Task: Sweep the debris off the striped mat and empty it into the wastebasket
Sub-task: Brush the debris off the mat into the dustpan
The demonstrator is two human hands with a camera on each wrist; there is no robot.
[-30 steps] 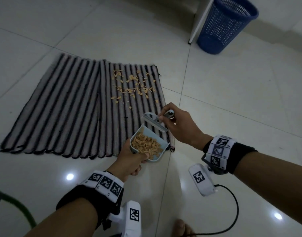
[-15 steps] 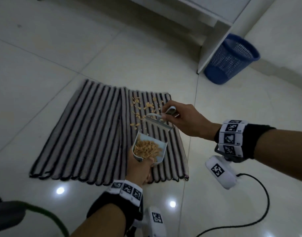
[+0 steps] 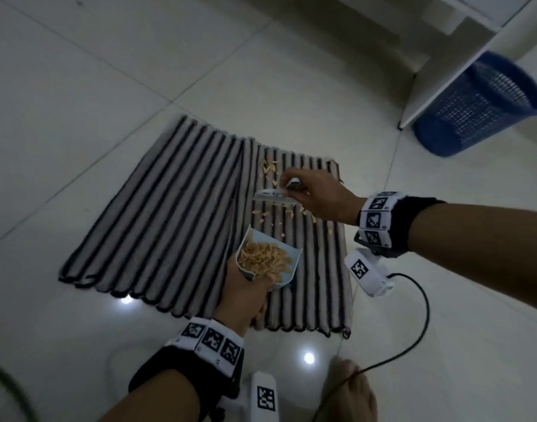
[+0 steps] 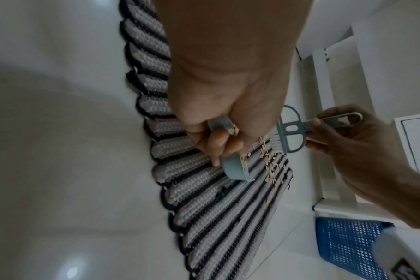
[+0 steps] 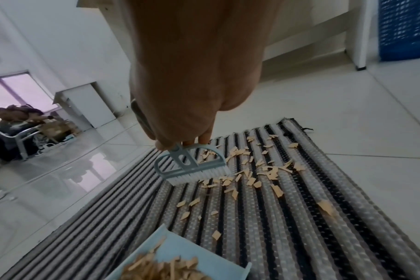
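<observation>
while the left hand (image 3: 242,292) grips the light blue dustpan (image 3: 268,259) by its back end, open edge resting on the striped mat (image 3: 175,226), the right hand (image 3: 320,197) pinches the handle of a small brush (image 3: 273,197), bristles down on the mat among loose tan debris (image 5: 257,176). dustpan already holds a heap of the same chips. more chips lie scattered between brush and pan. blue wastebasket (image 3: 477,106) stands well apart on the floor, beside a white furniture leg (image 3: 443,83).
</observation>
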